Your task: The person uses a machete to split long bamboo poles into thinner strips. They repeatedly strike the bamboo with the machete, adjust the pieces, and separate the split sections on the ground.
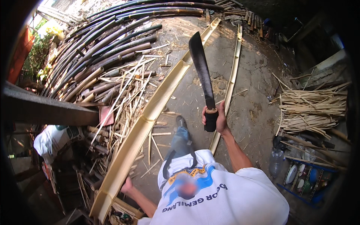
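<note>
My right hand (221, 119) is closed around the dark handle of a machete (201, 67). Its broad black blade points up and away, tip toward the far end of the floor. A long split bamboo half (131, 144), pale hollow side up, slants from the lower left to the far middle. Against its right edge, near the close end, my left hand (128, 185) grips it, the fingers mostly hidden beneath. Another narrower split bamboo length (233, 69) runs along the floor behind my right hand and the machete handle.
Dark bamboo poles (101, 48) pile up at the far left, with loose slivers (123, 108) beside them. At right lie a stack of bamboo strips (313, 107), a plastic bottle (276, 163) and a blue rack (305, 180). A dark beam (48, 107) juts in from the left.
</note>
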### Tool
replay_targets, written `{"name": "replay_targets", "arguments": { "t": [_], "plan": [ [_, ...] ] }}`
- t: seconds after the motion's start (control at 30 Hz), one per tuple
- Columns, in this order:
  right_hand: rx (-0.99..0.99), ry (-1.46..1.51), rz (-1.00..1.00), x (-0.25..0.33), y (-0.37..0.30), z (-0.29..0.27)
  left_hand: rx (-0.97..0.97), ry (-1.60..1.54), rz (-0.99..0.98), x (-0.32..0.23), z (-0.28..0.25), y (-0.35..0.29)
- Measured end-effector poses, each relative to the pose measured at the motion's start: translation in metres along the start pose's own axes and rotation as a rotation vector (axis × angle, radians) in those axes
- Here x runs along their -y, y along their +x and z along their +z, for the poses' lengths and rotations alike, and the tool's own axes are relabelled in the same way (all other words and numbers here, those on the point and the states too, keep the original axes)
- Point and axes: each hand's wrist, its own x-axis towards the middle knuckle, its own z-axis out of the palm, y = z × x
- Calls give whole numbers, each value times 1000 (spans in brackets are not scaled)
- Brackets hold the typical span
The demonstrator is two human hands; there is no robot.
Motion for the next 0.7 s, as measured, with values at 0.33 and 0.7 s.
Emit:
{"name": "replay_targets", "arguments": {
  "t": [0.33, 0.7],
  "plan": [
    [-184, -556, -94, 56, 122, 7, -62, -111, -107, 226, 129, 74],
    [23, -1683, -12, 93, 217, -83, -102, -123, -20, 227, 149, 100]
  ]
}}
